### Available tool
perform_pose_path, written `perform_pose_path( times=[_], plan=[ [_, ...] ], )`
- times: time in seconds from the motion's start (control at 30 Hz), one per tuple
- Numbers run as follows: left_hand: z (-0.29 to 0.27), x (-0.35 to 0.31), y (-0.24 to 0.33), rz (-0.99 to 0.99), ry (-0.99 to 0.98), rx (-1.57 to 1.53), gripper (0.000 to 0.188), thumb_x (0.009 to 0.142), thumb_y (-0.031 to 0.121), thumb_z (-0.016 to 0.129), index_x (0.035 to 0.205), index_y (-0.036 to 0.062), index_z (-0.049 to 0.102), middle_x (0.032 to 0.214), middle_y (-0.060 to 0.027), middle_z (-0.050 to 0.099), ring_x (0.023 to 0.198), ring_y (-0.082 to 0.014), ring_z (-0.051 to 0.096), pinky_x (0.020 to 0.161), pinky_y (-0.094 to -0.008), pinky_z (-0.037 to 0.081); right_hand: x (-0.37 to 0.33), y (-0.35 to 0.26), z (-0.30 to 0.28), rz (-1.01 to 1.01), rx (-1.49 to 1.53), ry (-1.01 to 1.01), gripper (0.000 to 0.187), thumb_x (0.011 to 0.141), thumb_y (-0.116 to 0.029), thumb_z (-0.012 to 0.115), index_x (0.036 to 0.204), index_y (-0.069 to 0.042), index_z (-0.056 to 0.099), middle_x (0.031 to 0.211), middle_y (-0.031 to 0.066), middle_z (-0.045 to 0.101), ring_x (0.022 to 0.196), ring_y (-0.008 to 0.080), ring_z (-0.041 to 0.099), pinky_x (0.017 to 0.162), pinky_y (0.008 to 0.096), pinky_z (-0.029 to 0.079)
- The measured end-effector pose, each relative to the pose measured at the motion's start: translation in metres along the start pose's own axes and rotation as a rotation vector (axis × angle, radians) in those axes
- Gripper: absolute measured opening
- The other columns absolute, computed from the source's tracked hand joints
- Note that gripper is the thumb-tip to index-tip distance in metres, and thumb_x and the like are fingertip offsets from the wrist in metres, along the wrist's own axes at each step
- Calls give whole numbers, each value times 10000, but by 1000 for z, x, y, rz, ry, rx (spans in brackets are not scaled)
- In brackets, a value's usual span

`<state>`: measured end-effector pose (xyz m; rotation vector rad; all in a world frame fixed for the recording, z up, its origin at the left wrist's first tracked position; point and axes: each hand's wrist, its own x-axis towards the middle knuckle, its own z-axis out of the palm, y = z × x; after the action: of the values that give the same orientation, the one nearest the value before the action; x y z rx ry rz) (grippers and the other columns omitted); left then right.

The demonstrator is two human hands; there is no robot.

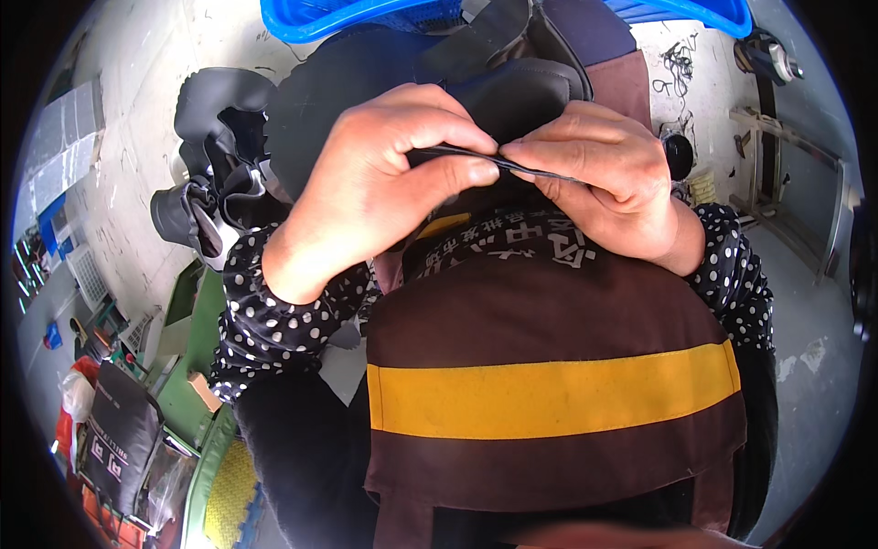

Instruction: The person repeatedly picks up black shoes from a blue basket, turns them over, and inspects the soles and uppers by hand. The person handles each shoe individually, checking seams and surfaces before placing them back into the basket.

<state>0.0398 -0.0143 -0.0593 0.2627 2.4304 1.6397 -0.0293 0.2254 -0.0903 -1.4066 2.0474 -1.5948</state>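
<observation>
In front of my chest, both hands pinch the edge of a thin black leather-like piece (541, 172), with their fingertips nearly meeting. My left hand (389, 178) has its thumb below the edge and its fingers above. My right hand (604, 174) grips the same edge farther right, fingers curled. How much of the piece hangs behind the hands cannot be made out. Just beyond them, larger smooth black leather-like pieces (320, 105) lie heaped over my lap. I wear a brown apron (549, 311) with a yellow band.
A blue plastic crate (306, 27) stands at the far edge. More black leather-like pieces (224, 119) sit on the pale floor at left. A green bench (197, 357) and a dark printed bag (121, 439) are at lower left. A metal frame (796, 146) stands at right.
</observation>
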Motion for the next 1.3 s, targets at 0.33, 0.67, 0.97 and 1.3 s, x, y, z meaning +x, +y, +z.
perform_pose_path(
  times=[0.33, 0.67, 0.97, 1.3],
  plan=[
    [19, 0, -10, 3, 116, 190, 85, 873, -48, 767, 919, -11, 705, 879, -64, 678, 783, -154, 641, 706, -278, 511, -5, 1, 8, 161, -35, 43, 234, 828, 18, 823, 1053, -16, 771, 902, 100, 749, 767, 206, 691, 681, 302, 541],
    [16, -5, -19, -16, 119, 275, 137, 815, -23, 814, 921, 9, 734, 841, -41, 659, 783, -155, 622, 692, -295, 499, -10, 4, 13, 292, 55, 170, 87, 910, -61, 783, 968, -14, 739, 828, 96, 726, 724, 196, 693, 659, 300, 532],
    [15, -6, -29, -248, 154, 240, 176, 765, 13, 866, 866, 23, 722, 808, -32, 624, 711, -130, 583, 658, -284, 470, 12, -6, 5, 56, -474, 24, 283, 829, -43, 803, 1104, -26, 736, 1050, 88, 755, 944, 263, 719, 847, 357, 553],
    [-6, -14, -46, -68, 59, 282, 237, 715, 8, 863, 863, 9, 678, 815, -40, 585, 825, -194, 563, 717, -350, 455, 49, -7, 12, 57, -609, -346, 184, 782, -165, 834, 861, -63, 702, 757, 90, 678, 780, 330, 650, 725, 433, 518]
  ],
)
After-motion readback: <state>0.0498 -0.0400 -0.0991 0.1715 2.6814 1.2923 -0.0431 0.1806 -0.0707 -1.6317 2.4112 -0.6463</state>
